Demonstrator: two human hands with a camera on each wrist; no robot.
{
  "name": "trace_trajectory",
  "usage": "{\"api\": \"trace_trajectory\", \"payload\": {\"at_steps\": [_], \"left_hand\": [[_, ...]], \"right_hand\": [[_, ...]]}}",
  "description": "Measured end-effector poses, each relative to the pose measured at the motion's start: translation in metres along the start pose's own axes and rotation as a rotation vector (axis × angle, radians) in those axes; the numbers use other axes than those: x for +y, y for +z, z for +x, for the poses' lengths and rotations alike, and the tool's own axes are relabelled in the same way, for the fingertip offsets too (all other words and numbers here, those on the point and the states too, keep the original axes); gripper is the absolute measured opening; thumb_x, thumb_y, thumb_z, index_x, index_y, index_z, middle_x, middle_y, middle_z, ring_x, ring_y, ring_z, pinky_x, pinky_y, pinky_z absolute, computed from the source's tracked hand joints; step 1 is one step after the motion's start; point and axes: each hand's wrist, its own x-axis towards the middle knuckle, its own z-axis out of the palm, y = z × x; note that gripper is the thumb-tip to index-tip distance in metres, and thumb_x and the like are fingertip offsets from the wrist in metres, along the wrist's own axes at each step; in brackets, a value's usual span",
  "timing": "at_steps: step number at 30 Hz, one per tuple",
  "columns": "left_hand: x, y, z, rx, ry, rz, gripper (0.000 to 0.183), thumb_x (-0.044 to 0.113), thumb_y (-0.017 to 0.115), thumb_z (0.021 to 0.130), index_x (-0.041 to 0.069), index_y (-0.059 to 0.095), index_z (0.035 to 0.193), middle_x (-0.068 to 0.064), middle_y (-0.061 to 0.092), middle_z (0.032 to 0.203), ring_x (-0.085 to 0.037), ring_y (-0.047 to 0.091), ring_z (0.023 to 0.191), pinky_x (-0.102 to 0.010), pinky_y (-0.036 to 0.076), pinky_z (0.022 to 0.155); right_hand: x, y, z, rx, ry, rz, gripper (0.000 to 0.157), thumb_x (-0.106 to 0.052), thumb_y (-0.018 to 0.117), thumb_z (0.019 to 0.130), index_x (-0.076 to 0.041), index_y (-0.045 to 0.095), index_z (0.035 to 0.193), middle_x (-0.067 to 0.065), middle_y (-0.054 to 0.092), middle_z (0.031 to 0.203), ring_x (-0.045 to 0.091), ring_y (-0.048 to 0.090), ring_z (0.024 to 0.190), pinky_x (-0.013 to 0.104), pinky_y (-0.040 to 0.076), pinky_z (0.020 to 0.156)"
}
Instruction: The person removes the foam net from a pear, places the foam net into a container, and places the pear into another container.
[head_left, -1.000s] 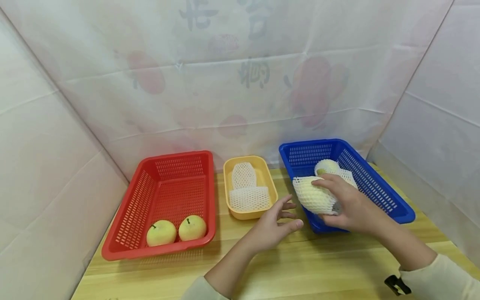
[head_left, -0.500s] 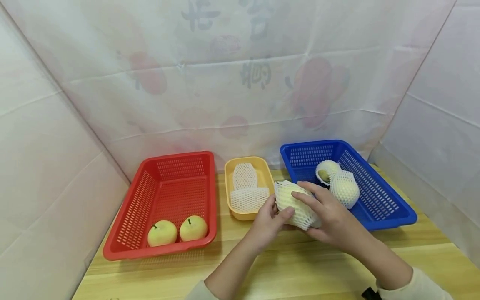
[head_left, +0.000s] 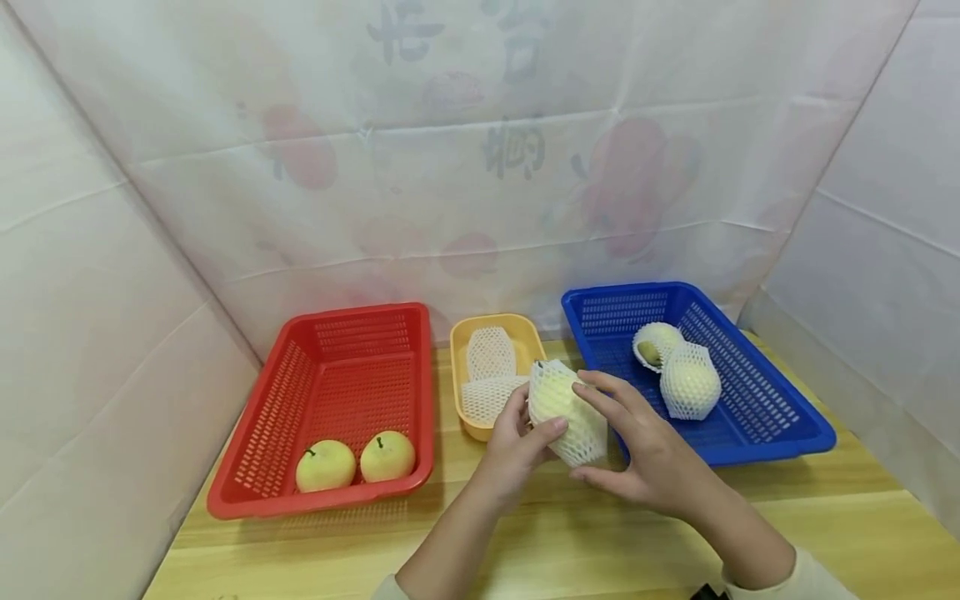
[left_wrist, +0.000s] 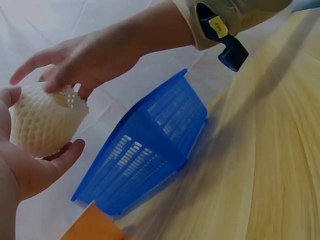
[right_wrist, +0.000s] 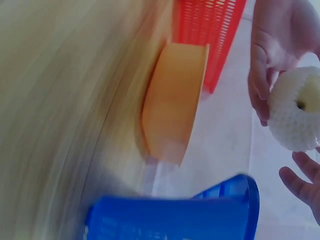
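A pear in a white foam net (head_left: pixel 568 412) is held above the table's front part, between the hands. My left hand (head_left: pixel 513 450) grips it from the left, thumb across its near side. My right hand (head_left: pixel 652 450) is at its right, with loosely spread fingers; fingertips touch the net's upper side and the thumb is near its lower end. In the left wrist view, the netted pear (left_wrist: pixel 45 120) rests in the left hand (left_wrist: pixel 30 165) under the right hand (left_wrist: pixel 95 57). The right wrist view shows a dark spot on the pear's bare end (right_wrist: pixel 302 105).
On the left, a red basket (head_left: pixel 318 500) holds two bare yellow pears (head_left: pixel 324 467). A yellow tray (head_left: pixel 461 408) with foam nets (head_left: pixel 491 354) stands mid-table. The blue basket (head_left: pixel 780 400) at right contains two netted pears (head_left: pixel 690 382). White cloth walls (head_left: pixel 450 183) enclose the table (head_left: pixel 600 542).
My right hand has brought the netted pear leftward out of the blue basket. My left hand has taken hold of it, and the right hand's fingers have loosened around it.
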Motion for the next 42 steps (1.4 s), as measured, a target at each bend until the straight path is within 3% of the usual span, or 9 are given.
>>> {"api": "trace_trajectory", "payload": {"at_steps": [3,9,11,15,19,23,32,36,42], "left_hand": [[0.002,-0.006,-0.003,0.011,0.004,0.022,0.064,0.017,0.066,0.092,0.017,0.036,0.148,-0.011,0.053,0.135,-0.022,0.062,0.111,-0.039,0.057,0.087],[0.005,-0.017,-0.012,0.027,0.010,0.081,0.066,0.012,0.067,0.090,0.019,0.037,0.148,-0.012,0.052,0.135,-0.021,0.061,0.111,-0.035,0.057,0.086],[0.006,-0.021,-0.015,0.023,0.008,0.108,0.067,0.010,0.067,0.089,0.018,0.037,0.148,-0.013,0.052,0.136,-0.022,0.061,0.112,-0.036,0.057,0.088],[0.007,-0.028,-0.021,0.009,-0.005,0.183,0.071,0.012,0.069,0.088,0.019,0.036,0.150,-0.013,0.049,0.139,-0.023,0.058,0.118,-0.035,0.056,0.090],[0.006,-0.033,-0.027,-0.012,-0.001,0.259,0.074,0.013,0.072,0.086,0.019,0.035,0.150,-0.011,0.047,0.141,-0.024,0.054,0.122,-0.036,0.056,0.089],[0.005,-0.038,-0.031,-0.033,0.009,0.295,0.075,0.011,0.073,0.084,0.022,0.036,0.149,-0.011,0.045,0.139,-0.027,0.054,0.121,-0.038,0.057,0.088],[0.002,-0.051,-0.040,-0.043,-0.014,0.417,0.096,0.009,0.078,0.078,0.033,0.024,0.153,-0.011,0.040,0.135,-0.025,0.052,0.119,-0.033,0.057,0.087],[0.003,-0.057,-0.041,-0.054,0.007,0.521,0.106,0.010,0.082,0.074,0.042,0.020,0.153,-0.007,0.041,0.134,-0.024,0.049,0.121,-0.029,0.054,0.090],[0.007,-0.066,-0.041,-0.057,-0.017,0.654,0.115,0.013,0.087,0.068,0.049,0.016,0.151,-0.001,0.040,0.133,-0.024,0.046,0.124,-0.031,0.053,0.092]], "right_hand": [[-0.002,0.004,0.003,0.026,0.032,0.070,0.079,-0.047,0.072,0.087,-0.002,0.043,0.145,0.016,0.044,0.146,0.027,0.043,0.135,0.015,0.028,0.112],[-0.004,0.010,0.010,-0.010,0.193,0.158,0.079,-0.016,0.081,0.080,-0.014,0.041,0.148,0.005,0.041,0.149,0.021,0.049,0.127,0.025,0.048,0.093],[-0.006,0.014,0.013,-0.016,0.238,0.207,0.079,-0.010,0.079,0.081,-0.016,0.040,0.149,0.004,0.041,0.149,0.022,0.052,0.122,0.031,0.052,0.089],[-0.006,0.023,0.016,-0.006,0.336,0.349,0.073,-0.004,0.072,0.086,-0.020,0.039,0.149,0.003,0.041,0.148,0.019,0.054,0.119,0.032,0.053,0.088],[-0.004,0.033,0.015,-0.019,0.415,0.469,0.066,-0.005,0.066,0.091,-0.025,0.039,0.148,0.000,0.043,0.147,0.016,0.054,0.119,0.031,0.051,0.088],[-0.003,0.038,0.015,-0.074,0.442,0.521,0.064,-0.010,0.065,0.094,-0.026,0.037,0.149,0.004,0.044,0.147,0.022,0.055,0.118,0.033,0.052,0.089],[-0.002,0.044,0.007,-0.300,0.559,0.623,0.076,-0.023,0.066,0.094,-0.025,0.023,0.157,0.007,0.054,0.140,0.025,0.057,0.118,0.036,0.052,0.093],[-0.001,0.047,0.003,-0.343,0.574,0.695,0.080,-0.020,0.067,0.094,-0.022,0.018,0.158,0.006,0.054,0.140,0.027,0.055,0.122,0.034,0.051,0.095],[0.000,0.058,0.001,-0.395,0.509,0.669,0.074,-0.026,0.074,0.089,-0.025,0.035,0.152,0.001,0.048,0.147,0.027,0.055,0.123,0.037,0.052,0.096]]}}
